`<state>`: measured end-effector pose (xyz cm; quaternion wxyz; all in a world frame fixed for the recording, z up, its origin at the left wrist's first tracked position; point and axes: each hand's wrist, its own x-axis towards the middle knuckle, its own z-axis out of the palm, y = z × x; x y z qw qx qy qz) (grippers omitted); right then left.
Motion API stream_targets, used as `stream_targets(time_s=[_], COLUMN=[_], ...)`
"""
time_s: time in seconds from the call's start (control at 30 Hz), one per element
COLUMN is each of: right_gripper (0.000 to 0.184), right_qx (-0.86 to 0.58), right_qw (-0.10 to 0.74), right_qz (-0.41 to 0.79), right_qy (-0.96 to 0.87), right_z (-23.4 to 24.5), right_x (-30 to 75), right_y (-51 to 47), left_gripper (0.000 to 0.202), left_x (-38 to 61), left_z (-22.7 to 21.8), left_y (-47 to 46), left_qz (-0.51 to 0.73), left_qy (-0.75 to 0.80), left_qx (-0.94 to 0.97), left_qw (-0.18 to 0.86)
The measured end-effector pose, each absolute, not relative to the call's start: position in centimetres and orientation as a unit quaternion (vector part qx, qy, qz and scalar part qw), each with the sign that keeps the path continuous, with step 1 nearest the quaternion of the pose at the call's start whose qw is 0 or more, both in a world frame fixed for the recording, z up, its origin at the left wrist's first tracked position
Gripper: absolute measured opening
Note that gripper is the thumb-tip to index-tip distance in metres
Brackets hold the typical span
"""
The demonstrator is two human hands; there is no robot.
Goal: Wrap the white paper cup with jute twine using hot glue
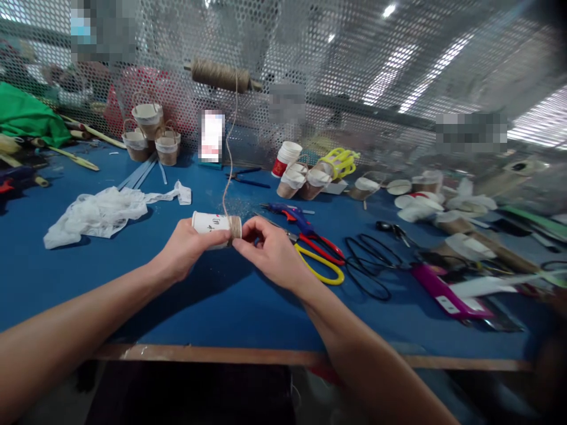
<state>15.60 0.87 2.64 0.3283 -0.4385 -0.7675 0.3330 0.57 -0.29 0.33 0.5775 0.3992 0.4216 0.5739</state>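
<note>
A white paper cup (210, 222) lies sideways in my left hand (188, 245), its fingers closed round the wall and the thumb along the side. Several turns of brown twine (235, 227) wrap one end of the cup. From there a strand climbs to a twine spool (217, 75) on a rod at the mesh. My right hand (270, 251) is at the wrapped end, thumb and forefinger pinched against the twine; the exact contact is partly hidden by the fingers.
Scissors with red and yellow handles (321, 277) and a blue glue gun (292, 215) lie right of my hands. White fabric (100, 215) is bunched at left. Small twine-wrapped baskets (167, 146) stand at the back. A purple power strip (447, 295) lies at right.
</note>
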Motion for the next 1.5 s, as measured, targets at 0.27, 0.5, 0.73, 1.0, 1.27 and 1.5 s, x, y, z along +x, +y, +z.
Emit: stream_targets(time_s=[0.27,0.5,0.73,1.0,1.27,1.5], right_gripper=[0.014,0.015,0.017,0.033,0.022,0.020], right_qx=[-0.446,-0.480,-0.496,-0.535,-0.675,-0.688], right_qw=[0.433,0.417,0.378,0.317,0.199,0.124], right_qz=[0.296,0.250,0.221,0.155,0.046,0.038], right_qy=[-0.725,-0.730,-0.749,-0.768,-0.709,-0.714], right_z=[1.7,1.3,1.1,3.3,4.6,2.1], right_x=[16.2,16.5,16.9,19.0,24.9,26.1], right_y=[2.4,3.2,3.7,5.1,7.0,8.2], left_gripper=[0.021,0.022,0.017,0.020,0.022,0.020], left_x=[0.6,0.8,1.1,1.2,0.7,0.3], left_z=[0.6,0.8,0.9,1.2,0.4,1.0], left_y=[-0.6,-0.7,-0.7,-0.4,0.0,0.4], left_qz=[0.540,0.510,0.523,0.537,0.544,0.544], left_qy=[0.464,0.484,0.489,0.476,0.485,0.494], left_qx=[0.465,0.499,0.503,0.468,0.440,0.454], left_qw=[0.526,0.506,0.485,0.515,0.524,0.504])
